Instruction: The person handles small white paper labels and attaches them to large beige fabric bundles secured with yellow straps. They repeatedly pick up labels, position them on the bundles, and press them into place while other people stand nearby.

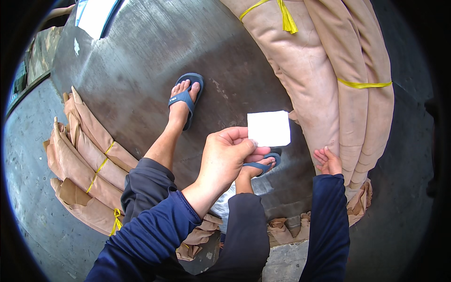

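Note:
My left hand pinches a small white square card between thumb and fingers, held up in front of me. The card's face looks blank, and its corners are slightly clipped. At the right, my right hand is beside a large tan roll of what looks like leather. Its fingers are stretched a little apart with nothing visible in them. Whether the fingertips touch the roll I cannot tell. Yellow ties bind these long rolls.
Several more tan rolls tied with yellow strips lie at the left. My feet in blue flip-flops stand on a dark, worn smooth surface. A white and blue sheet lies at the far left.

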A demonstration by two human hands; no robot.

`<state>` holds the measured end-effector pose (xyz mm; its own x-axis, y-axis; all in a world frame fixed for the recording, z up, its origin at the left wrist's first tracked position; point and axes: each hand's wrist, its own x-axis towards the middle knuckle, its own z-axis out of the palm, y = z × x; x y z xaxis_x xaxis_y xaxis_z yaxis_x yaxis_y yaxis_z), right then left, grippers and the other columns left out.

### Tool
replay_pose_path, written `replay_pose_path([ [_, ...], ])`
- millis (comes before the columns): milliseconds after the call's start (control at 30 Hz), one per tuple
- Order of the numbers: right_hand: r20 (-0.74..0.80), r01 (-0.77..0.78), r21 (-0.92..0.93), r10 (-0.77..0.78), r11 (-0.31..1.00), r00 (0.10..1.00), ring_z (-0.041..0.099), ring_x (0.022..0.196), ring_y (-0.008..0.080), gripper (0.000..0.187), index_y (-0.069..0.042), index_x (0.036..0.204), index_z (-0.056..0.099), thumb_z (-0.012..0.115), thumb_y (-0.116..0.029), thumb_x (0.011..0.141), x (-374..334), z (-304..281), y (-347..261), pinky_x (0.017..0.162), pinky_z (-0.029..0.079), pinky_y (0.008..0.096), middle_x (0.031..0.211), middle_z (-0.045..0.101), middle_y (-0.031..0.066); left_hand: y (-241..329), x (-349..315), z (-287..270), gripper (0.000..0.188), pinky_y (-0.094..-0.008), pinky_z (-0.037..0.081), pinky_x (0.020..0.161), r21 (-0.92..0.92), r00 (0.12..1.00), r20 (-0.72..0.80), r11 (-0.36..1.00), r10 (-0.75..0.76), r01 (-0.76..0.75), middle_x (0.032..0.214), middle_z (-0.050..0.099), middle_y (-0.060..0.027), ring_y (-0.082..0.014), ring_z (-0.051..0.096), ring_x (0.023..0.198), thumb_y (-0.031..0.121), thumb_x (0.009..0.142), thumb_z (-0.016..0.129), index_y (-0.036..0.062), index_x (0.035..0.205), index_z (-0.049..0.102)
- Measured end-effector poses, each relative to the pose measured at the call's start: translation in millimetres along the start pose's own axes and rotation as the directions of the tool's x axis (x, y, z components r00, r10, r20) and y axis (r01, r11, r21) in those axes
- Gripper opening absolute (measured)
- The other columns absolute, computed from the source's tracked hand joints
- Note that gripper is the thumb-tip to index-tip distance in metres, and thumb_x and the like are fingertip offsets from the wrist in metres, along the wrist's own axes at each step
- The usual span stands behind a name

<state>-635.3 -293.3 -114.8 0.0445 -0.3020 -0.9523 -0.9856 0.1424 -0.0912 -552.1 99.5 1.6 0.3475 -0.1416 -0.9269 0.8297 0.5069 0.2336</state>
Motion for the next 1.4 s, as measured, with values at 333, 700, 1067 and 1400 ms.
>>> replay_pose_path([
  [333,0.017,0.003,0.002,-0.003,1.000,1.000,0.056,0.116,0.0288,0.034,-0.006,0.103,0.057,0.058,-0.038,0.093,-1.9,1.3,-0.9,0.105,0.014,0.0640,0.111,0.067,0.0131,-1.1,-0.1,0.6,0.021,-0.0298,0.058,0.074,0.012,1.000,-0.002,1.000,0.010,-0.010,0.094,0.068,-0.0173,-0.0216,0.070,0.083,-0.001,0.088,0.057,-0.0091,0.107,0.060],
  [700,0.003,0.001,-0.011,-0.001,1.000,1.000,0.056,0.117,0.0293,0.034,-0.007,0.104,0.057,0.057,-0.038,0.093,-7.1,6.2,-4.2,0.105,0.013,0.0642,0.112,0.067,0.0133,3.7,-2.4,3.8,0.016,-0.0307,0.059,0.070,-0.034,1.000,-0.024,0.999,-0.001,0.000,0.091,0.068,-0.0164,-0.0234,0.070,0.079,0.002,0.089,0.055,-0.0077,0.100,0.061],
  [1067,-0.054,0.108,0.312,-0.096,0.944,0.994,0.064,0.079,0.0287,0.025,-0.008,0.097,0.063,0.056,-0.032,0.093,45.0,-14.7,69.9,0.075,0.050,0.0420,0.085,0.068,0.0127,-12.1,-14.3,-19.3,0.018,-0.0340,0.059,0.066,0.044,0.999,-0.033,0.999,0.004,-0.003,0.086,0.065,-0.0151,-0.0239,0.069,0.073,0.005,0.090,0.052,-0.0091,0.095,0.062],
  [1400,-0.014,0.822,-0.560,-0.994,0.101,0.112,0.061,0.090,0.0330,0.014,-0.002,0.085,0.063,0.065,-0.015,0.079,-130.5,150.0,-185.6,0.083,0.047,0.0384,0.092,0.065,0.0148,52.6,15.4,9.3,0.014,-0.0335,0.059,0.062,0.052,0.948,0.034,0.946,0.318,-0.319,0.084,0.067,-0.0138,-0.0228,0.069,0.072,0.009,0.090,0.053,-0.0025,0.090,0.061],
])
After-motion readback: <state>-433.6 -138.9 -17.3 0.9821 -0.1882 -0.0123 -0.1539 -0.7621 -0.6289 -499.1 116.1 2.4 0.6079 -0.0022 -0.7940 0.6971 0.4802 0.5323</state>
